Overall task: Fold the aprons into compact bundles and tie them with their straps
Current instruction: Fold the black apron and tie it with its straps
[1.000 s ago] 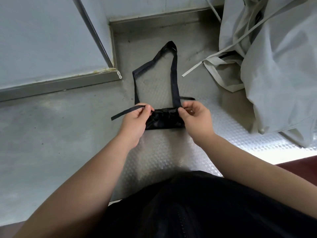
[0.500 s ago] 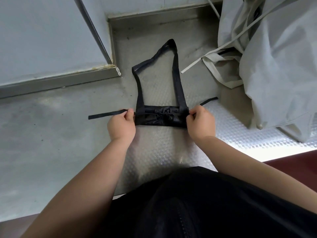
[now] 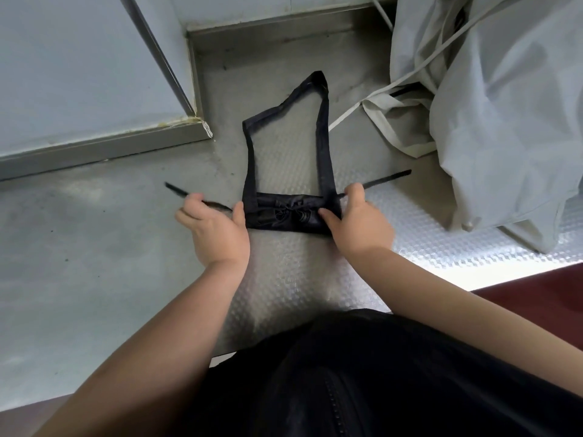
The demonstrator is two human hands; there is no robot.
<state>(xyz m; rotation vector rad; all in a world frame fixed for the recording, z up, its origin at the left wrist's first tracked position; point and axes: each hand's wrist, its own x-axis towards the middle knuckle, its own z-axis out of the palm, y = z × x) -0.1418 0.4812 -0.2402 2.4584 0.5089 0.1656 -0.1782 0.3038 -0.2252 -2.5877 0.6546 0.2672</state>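
Nearest the camera, the person's dark zipped garment (image 3: 362, 383) filled the bottom of the view, with both bare forearms reaching forward over a metal table (image 3: 94, 247) whose central area had an embossed pattern. The left hand (image 3: 217, 230) was closed around the left strap end (image 3: 176, 191), which stuck out to the left; compared with half a second before, this hand had opened out a little, with the thumb now against the left edge of the bundle. The right hand (image 3: 356, 223) pinched the right strap end (image 3: 388, 179), which ran out to the right, while its thumb pressed on the right side of the bundle. Between the two hands lay the black apron bundle (image 3: 284, 214), folded small and flat on the table, with a knot (image 3: 288, 211) visible at its middle; a second earlier the hands had been close together over it, and they had since pulled apart with the straps drawn outward. Beyond the bundle, the apron's neck loop (image 3: 323, 127) lay spread on the table, pointing away. Farther right sat a heap of pale grey fabric (image 3: 504, 121) with light straps trailing from it. At the back left stood a grey wall panel (image 3: 79, 74). No brand, label or writing could be read anywhere.
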